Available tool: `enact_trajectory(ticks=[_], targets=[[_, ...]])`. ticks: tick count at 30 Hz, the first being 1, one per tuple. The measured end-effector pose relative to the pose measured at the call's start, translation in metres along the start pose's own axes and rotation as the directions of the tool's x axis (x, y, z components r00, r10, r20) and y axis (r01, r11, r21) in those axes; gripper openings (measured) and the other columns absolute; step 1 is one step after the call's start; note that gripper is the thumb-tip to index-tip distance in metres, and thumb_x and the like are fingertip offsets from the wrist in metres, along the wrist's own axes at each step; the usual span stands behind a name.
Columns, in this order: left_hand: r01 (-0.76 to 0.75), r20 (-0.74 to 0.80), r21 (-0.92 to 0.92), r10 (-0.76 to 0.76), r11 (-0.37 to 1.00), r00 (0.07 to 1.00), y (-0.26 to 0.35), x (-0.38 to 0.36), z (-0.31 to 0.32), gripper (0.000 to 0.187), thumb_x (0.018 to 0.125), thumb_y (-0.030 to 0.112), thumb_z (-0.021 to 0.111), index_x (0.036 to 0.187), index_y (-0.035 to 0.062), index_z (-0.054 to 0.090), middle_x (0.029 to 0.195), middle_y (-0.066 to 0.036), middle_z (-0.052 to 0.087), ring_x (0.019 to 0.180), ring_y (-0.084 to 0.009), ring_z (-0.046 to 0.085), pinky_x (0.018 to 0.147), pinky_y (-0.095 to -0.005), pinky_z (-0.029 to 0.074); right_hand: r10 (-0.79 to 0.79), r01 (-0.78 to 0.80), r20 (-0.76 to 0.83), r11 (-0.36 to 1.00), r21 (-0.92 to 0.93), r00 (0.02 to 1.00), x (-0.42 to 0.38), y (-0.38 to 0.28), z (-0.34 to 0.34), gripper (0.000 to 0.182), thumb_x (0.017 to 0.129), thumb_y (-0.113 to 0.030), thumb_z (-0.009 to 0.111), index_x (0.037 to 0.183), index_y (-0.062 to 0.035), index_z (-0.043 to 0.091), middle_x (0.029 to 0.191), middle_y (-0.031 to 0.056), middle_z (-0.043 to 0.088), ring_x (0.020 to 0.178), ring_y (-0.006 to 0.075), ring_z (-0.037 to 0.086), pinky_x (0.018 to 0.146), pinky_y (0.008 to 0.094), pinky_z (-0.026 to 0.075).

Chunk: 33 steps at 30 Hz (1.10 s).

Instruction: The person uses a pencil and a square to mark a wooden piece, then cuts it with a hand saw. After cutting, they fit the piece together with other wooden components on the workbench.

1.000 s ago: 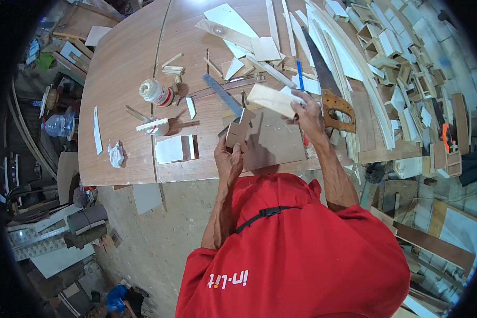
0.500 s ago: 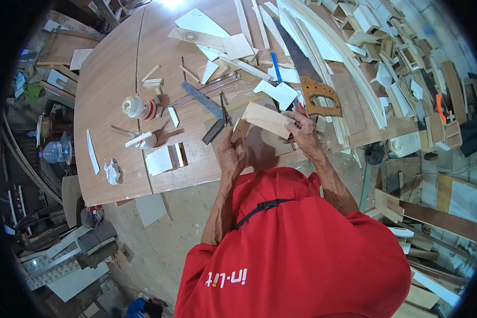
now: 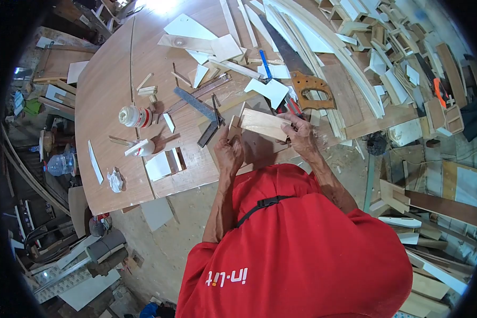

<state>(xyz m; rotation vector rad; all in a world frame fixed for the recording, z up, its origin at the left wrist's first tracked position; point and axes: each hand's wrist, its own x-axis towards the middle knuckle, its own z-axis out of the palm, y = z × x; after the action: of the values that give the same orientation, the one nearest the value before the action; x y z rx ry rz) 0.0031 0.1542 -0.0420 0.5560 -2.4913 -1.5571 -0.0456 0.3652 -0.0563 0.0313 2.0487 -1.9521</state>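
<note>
"Pale wooden board point(image 3: 263, 124): where do we have it?"

"Above the tabletop point(image 3: 188, 177), toward its near edge. Our right hand point(image 3: 300, 133) grips its right end, fingers curled around it, the thumb on the upper face."

"And our left hand point(image 3: 229, 152)?"

"Partly closed, pinching a small wooden piece point(image 3: 234, 127) just beside the board's left end. We can't tell whether the two pieces touch."

"How much room do we have on the left?"

"The try square point(image 3: 196, 105) slants close by, its dark stock point(image 3: 208, 134) near our left fingers. Beyond, a stretch of tabletop separates us from the white panel point(image 3: 158, 167) by the near edge."

"On the right?"

"Tighter. A red-handled tool point(image 3: 293, 107) sits right behind our right hand, and the saw's wooden handle point(image 3: 312, 91) lies past it, its toothed blade running toward the far edge."

"Toward the near edge, then?"

"Our forearms come in across it, well apart, with the red garment point(image 3: 291, 244) between them."
</note>
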Motion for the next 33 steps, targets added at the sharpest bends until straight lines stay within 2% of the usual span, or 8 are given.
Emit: enact_trajectory(ticks=[1,3,9,14,17,19,22,33], targets=[[0.047,0.03,-0.052,-0.045,0.998,0.999,0.0,0.001,0.0,0.043,0.087,0.001,0.051,0.13,0.0002,0.056,0.091,-0.014,0.072,0.081,-0.0128,0.065,0.071,-0.0273,0.05,-0.024,0.024,-0.01,0.999,-0.021,1.0,0.001,0.002,0.0,0.031,0.091,-0.014,0.057,0.116,0.0019,0.063,0.082,0.0087,0.066,0.07,0.0119,0.061,0.061,0.0271,0.051],[0.028,0.033,-0.071,-0.026,0.997,0.999,0.002,0.002,0.001,0.043,0.087,0.001,0.051,0.13,0.0002,0.056,0.091,-0.012,0.072,0.08,-0.0121,0.065,0.07,-0.0268,0.05,-0.048,0.047,-0.019,0.998,-0.043,0.999,0.002,0.0,-0.001,0.031,0.09,-0.015,0.057,0.116,0.0015,0.064,0.081,0.0082,0.066,0.07,0.0112,0.06,0.061,0.0275,0.05],[0.062,0.058,-0.102,-0.057,0.993,0.997,0.008,0.002,0.0,0.043,0.087,0.0,0.05,0.131,0.0002,0.055,0.094,-0.01,0.071,0.081,-0.0108,0.063,0.07,-0.0251,0.049,0.065,-0.065,0.013,0.996,0.056,0.998,-0.001,-0.019,0.0,0.03,0.091,-0.015,0.057,0.115,0.0013,0.065,0.082,0.0081,0.066,0.071,0.0118,0.06,0.061,0.0274,0.05],[0.037,0.064,-0.136,-0.029,0.99,0.998,0.005,0.002,-0.001,0.045,0.088,-0.001,0.05,0.132,-0.0006,0.054,0.098,-0.01,0.071,0.084,-0.0109,0.062,0.071,-0.0247,0.049,-0.011,0.011,0.003,1.0,0.006,1.0,0.002,-0.005,0.0,0.031,0.09,-0.016,0.058,0.115,0.0012,0.065,0.082,0.0072,0.065,0.071,0.0114,0.058,0.061,0.0274,0.049],[0.048,0.066,-0.212,-0.035,0.976,0.997,-0.001,0.003,0.0,0.042,0.087,-0.003,0.051,0.128,0.0031,0.058,0.096,-0.006,0.067,0.084,-0.0103,0.06,0.07,-0.0245,0.048,-0.019,0.019,-0.013,0.999,0.032,1.0,0.003,0.003,0.001,0.031,0.09,-0.016,0.058,0.115,0.0006,0.065,0.08,0.0061,0.064,0.07,0.0111,0.056,0.062,0.0274,0.048],[0.036,0.065,-0.232,-0.022,0.972,0.998,-0.003,0.003,0.001,0.042,0.09,0.001,0.051,0.132,-0.0025,0.053,0.095,-0.008,0.07,0.082,-0.0096,0.062,0.069,-0.0246,0.049,-0.014,0.014,-0.02,1.0,0.022,1.0,0.005,0.005,0.0,0.031,0.09,-0.016,0.058,0.115,0.0006,0.065,0.079,0.0058,0.064,0.07,0.0111,0.055,0.061,0.0273,0.048],[0.027,0.082,-0.164,-0.014,0.986,0.997,-0.001,0.003,-0.002,0.038,0.092,0.004,0.053,0.129,-0.0022,0.055,0.09,-0.007,0.07,0.077,-0.0081,0.06,0.064,-0.0239,0.047,-0.008,0.008,-0.033,1.0,0.009,0.999,0.003,0.001,0.0,0.031,0.09,-0.016,0.058,0.114,0.0005,0.066,0.078,0.0056,0.064,0.069,0.011,0.055,0.061,0.0273,0.048],[0.014,0.079,-0.227,0.004,0.974,0.997,0.002,0.003,0.001,0.032,0.092,0.007,0.057,0.123,0.0004,0.062,0.08,-0.001,0.066,0.066,-0.0043,0.052,0.056,-0.0227,0.041,-0.005,0.007,-0.079,1.0,0.025,0.997,0.001,-0.002,0.001,0.029,0.089,-0.015,0.058,0.112,0.0003,0.067,0.08,0.0086,0.067,0.071,0.0125,0.062,0.062,0.0277,0.051]])
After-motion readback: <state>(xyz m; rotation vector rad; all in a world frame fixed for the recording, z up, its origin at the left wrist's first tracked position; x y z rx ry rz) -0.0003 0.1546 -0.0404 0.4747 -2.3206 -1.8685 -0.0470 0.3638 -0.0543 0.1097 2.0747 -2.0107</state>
